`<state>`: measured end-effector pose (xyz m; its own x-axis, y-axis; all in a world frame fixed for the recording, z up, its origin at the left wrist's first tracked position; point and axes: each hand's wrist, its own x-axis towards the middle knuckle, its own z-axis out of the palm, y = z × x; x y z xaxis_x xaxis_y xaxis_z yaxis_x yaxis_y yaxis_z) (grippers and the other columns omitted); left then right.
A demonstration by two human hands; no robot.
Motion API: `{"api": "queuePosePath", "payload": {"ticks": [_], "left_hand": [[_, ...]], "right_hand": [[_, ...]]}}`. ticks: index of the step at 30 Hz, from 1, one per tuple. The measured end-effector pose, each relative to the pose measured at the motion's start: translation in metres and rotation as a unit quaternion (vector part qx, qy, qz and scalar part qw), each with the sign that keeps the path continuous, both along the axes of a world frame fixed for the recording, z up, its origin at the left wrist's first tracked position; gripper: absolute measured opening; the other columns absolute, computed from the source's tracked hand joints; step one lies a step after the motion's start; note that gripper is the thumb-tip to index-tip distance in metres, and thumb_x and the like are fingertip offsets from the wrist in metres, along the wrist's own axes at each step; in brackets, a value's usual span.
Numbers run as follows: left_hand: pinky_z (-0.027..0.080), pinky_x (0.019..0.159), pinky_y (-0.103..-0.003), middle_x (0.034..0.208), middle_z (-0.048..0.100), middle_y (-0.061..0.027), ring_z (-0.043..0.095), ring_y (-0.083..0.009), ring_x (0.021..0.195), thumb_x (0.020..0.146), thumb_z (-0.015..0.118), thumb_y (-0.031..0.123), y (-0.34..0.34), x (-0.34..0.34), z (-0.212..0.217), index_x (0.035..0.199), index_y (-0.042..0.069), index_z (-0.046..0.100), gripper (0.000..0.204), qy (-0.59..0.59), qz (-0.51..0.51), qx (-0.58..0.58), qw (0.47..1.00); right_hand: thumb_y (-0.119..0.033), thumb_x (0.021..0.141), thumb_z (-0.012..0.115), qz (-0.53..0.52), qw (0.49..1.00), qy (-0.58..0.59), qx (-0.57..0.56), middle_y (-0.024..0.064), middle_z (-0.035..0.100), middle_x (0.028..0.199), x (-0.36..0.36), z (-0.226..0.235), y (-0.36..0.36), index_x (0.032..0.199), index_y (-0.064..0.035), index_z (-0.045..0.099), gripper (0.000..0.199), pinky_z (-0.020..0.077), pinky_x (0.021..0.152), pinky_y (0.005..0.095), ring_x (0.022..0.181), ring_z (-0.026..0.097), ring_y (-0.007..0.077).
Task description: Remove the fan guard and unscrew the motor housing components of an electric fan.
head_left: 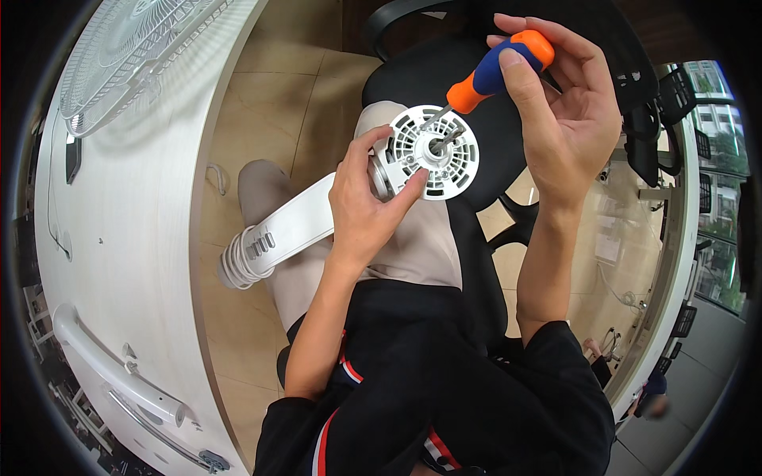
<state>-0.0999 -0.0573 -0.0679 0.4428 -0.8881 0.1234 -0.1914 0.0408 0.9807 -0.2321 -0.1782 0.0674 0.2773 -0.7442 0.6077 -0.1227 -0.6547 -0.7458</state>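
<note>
On my lap rests a white fan motor housing (452,178) with a round slotted face and a metal shaft at its centre. My left hand (367,190) is wrapped round its side, thumb and fingers pressing the rim. From it a white fan post (298,222) runs down to the left, with dark buttons and a white cord (242,260) coiled round its end. My right hand (559,103) holds an orange and blue screwdriver (490,73) by the handle. The screwdriver's tip meets the slotted face near its upper edge; whether it sits in a screw cannot be made out.
To the left stands a white table (135,238) bearing a fan grille (143,47), a curved white tube (119,369), a metal rod (151,424) and small loose parts. A black chair (421,75) is right in front of me. Another person (655,397) is far off at the lower right.
</note>
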Motion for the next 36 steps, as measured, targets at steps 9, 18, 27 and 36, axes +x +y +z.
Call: {"api": "queuePosePath", "payload": {"ticks": [9, 18, 27, 36], "left_hand": [[0.049, 0.078, -0.035, 0.098, 0.069, -0.0084, 0.059, -0.0224, 0.083, 0.076, 0.089, 0.028, 0.000, 0.001, -0.001, 0.129, 0.007, 0.062, 0.063, -0.015, 0.002, -0.004, 1.000], [0.050, 0.081, -0.036, 0.102, 0.070, -0.0081, 0.061, -0.0230, 0.086, 0.077, 0.088, 0.029, 0.001, 0.001, -0.002, 0.130, 0.007, 0.062, 0.063, -0.007, -0.001, 0.003, 1.000], [0.050, 0.084, -0.037, 0.107, 0.071, -0.0091, 0.063, -0.0248, 0.090, 0.077, 0.088, 0.029, 0.000, 0.003, -0.006, 0.131, 0.007, 0.061, 0.064, -0.025, 0.005, -0.016, 1.000], [0.049, 0.079, -0.034, 0.100, 0.069, -0.0071, 0.059, -0.0217, 0.084, 0.077, 0.089, 0.027, 0.000, 0.002, -0.002, 0.131, 0.008, 0.061, 0.064, 0.005, 0.002, 0.003, 1.000]], "right_hand": [[-0.001, 0.092, 0.077, -0.057, 0.998, -0.007, 0.009, 0.0218, 0.073, 0.118, 0.000, 0.002, 0.001, 0.122, 0.0066, 0.062, 0.034, 0.0603, 0.097, 0.0329, 0.107, 0.073, 0.0230], [-0.006, 0.088, 0.084, -0.149, 0.989, 0.015, -0.001, 0.0155, 0.077, 0.110, 0.009, 0.004, 0.007, 0.117, 0.0031, 0.065, 0.036, 0.0618, 0.086, 0.0269, 0.101, 0.073, 0.0154], [-0.011, 0.086, 0.088, -0.224, 0.974, 0.035, 0.012, 0.0139, 0.078, 0.105, 0.009, 0.003, 0.005, 0.115, 0.0022, 0.068, 0.038, 0.0614, 0.086, 0.0279, 0.100, 0.073, 0.0154], [-0.004, 0.087, 0.081, 0.010, 0.998, 0.047, 0.042, 0.0186, 0.075, 0.110, 0.014, 0.010, 0.016, 0.120, 0.0021, 0.065, 0.037, 0.0635, 0.086, 0.0305, 0.092, 0.078, 0.0211]]}}
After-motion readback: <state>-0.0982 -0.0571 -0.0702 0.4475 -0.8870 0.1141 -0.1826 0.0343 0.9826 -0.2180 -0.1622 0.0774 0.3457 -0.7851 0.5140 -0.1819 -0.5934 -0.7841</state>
